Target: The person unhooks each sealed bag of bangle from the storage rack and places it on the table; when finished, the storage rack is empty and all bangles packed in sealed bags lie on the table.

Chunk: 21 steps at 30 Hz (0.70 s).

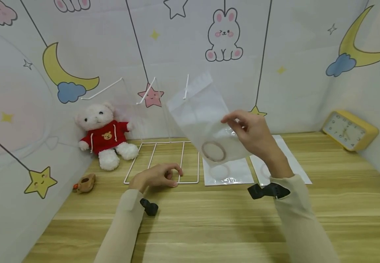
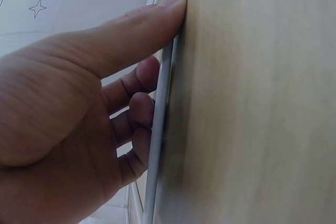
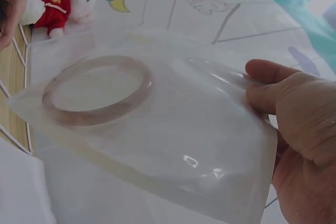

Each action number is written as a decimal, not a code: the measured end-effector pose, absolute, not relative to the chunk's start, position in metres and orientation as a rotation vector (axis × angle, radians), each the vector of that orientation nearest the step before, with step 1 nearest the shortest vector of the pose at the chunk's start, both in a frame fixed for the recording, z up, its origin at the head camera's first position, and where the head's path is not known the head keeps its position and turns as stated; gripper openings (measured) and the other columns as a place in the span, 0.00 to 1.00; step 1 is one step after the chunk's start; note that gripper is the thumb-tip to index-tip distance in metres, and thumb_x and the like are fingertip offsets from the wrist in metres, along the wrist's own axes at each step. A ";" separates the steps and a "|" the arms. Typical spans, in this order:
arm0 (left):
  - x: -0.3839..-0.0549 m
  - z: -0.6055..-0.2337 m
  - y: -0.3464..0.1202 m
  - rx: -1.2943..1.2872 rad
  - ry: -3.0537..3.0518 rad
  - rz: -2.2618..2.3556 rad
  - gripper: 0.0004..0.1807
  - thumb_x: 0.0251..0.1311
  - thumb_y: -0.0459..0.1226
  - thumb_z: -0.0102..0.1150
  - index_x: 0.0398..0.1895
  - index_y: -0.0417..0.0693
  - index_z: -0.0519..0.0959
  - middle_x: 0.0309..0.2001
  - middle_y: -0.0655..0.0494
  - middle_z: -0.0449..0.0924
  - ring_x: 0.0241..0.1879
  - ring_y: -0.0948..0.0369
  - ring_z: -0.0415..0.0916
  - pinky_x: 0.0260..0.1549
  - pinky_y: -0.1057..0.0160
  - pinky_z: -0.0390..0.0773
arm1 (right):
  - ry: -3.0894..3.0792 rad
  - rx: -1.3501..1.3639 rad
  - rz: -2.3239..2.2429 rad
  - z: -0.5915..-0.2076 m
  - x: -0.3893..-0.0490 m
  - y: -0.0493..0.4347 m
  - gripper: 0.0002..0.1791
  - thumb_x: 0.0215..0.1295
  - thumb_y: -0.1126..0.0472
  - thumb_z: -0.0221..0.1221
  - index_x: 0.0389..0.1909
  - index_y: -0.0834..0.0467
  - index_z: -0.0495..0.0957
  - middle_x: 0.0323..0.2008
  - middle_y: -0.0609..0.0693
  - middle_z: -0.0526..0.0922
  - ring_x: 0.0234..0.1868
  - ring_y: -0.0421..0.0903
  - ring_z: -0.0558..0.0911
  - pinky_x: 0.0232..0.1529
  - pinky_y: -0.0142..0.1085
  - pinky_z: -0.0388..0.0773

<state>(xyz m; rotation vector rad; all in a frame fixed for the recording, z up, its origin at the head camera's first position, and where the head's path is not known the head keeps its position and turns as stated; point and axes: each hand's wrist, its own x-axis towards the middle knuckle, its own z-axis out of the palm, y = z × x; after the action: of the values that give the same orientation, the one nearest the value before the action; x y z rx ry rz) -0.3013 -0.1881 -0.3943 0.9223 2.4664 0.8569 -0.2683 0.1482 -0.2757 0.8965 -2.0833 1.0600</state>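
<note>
My right hand (image 1: pixel 254 133) pinches the side edge of a translucent plastic bag (image 3: pixel 210 129), held tilted above the table. A pinkish-brown bangle (image 3: pixel 97 90) lies inside, near the bag's lower corner. The bag's upper end overlaps the rightmost white hook (image 1: pixel 186 87) in the head view. My left hand (image 1: pixel 158 176) is at the front of the white wire rack (image 1: pixel 190 182). Its thumb rests on the front bar (image 2: pixel 160 103), with the other fingers curled behind it. Two more hooks stick out above the rack's base, farther left.
Two more bags, one (image 1: pixel 237 178) beside the rack and another (image 1: pixel 295 164) farther right, lie on the table (image 1: pixel 203 226). A white teddy bear (image 1: pixel 105 135) in a red hoodie sits left, near a small brown toy (image 1: pixel 86 182). A yellow clock (image 1: pixel 351 129) stands at right.
</note>
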 end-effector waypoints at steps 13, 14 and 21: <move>-0.301 -0.394 -0.188 0.903 2.473 0.848 0.17 0.63 0.36 0.68 0.53 0.50 0.77 0.25 0.58 0.68 0.26 0.64 0.65 0.33 0.63 0.67 | -2.093 0.980 1.023 -0.263 -0.247 0.156 0.10 0.64 0.74 0.63 0.39 0.58 0.86 0.37 0.45 0.87 0.32 0.39 0.80 0.33 0.26 0.76; -0.301 -0.394 -0.188 0.901 2.473 0.847 0.17 0.63 0.36 0.68 0.53 0.50 0.77 0.25 0.58 0.68 0.26 0.64 0.65 0.33 0.63 0.67 | -2.089 0.992 1.025 -0.262 -0.245 0.156 0.10 0.64 0.75 0.63 0.39 0.58 0.86 0.37 0.45 0.87 0.32 0.39 0.81 0.33 0.26 0.76; -0.300 -0.394 -0.189 0.879 2.481 0.838 0.17 0.63 0.37 0.68 0.53 0.51 0.77 0.25 0.58 0.69 0.27 0.63 0.65 0.34 0.63 0.67 | -2.080 1.013 1.017 -0.253 -0.232 0.160 0.11 0.63 0.76 0.63 0.39 0.58 0.86 0.36 0.44 0.87 0.31 0.38 0.81 0.33 0.25 0.76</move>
<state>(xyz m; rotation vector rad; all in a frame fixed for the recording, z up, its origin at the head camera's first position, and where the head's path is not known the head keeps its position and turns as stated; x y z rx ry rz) -0.3004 -0.1886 -0.3942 0.8794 2.4809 0.8377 -0.2317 0.1604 -0.2528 1.0131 -2.0797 1.0172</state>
